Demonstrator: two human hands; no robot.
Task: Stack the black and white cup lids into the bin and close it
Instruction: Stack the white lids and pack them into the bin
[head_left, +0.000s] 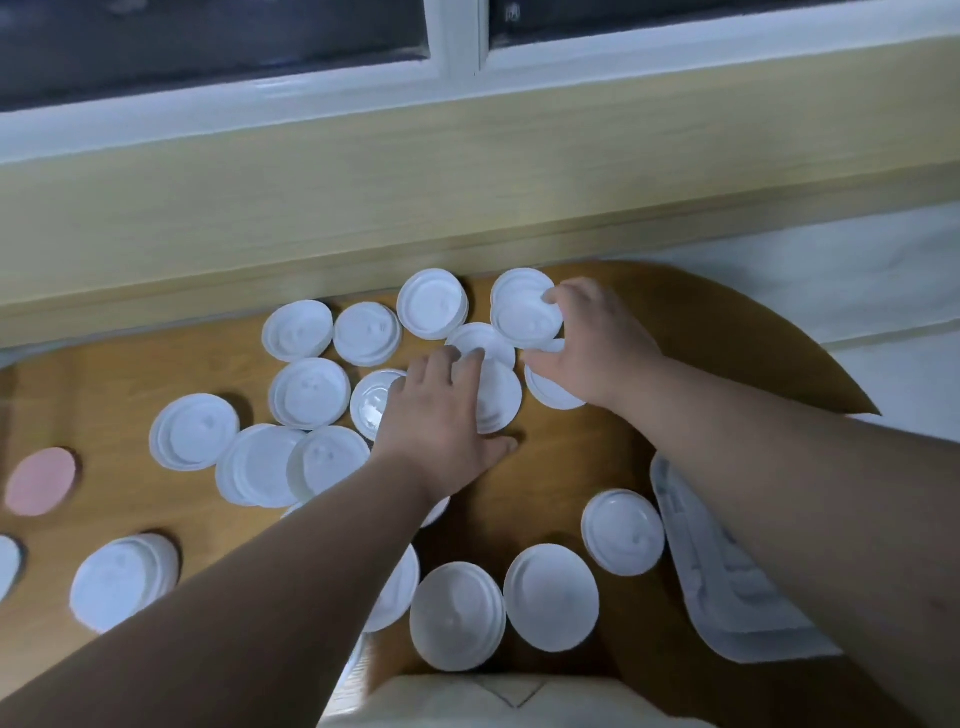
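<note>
Several white cup lids lie scattered over the wooden table (571, 467). My right hand (587, 343) reaches to the far side and pinches the rim of a small stack of white lids (522, 312). My left hand (441, 415) lies flat, fingers spread, on top of another white lid (501, 400), its fingertips touching a further lid (480, 338). More white lids sit nearer, such as one (550, 597) at the front and one (195, 431) at the left. No black lid shows. The bin itself is not in view.
A clear plastic bin lid (727, 571) lies flat at the table's right edge. A pink round disc (41, 480) sits at the far left. A pale wooden ledge (363, 218) under a window borders the table's far side. A beige surface (493, 701) shows at the bottom.
</note>
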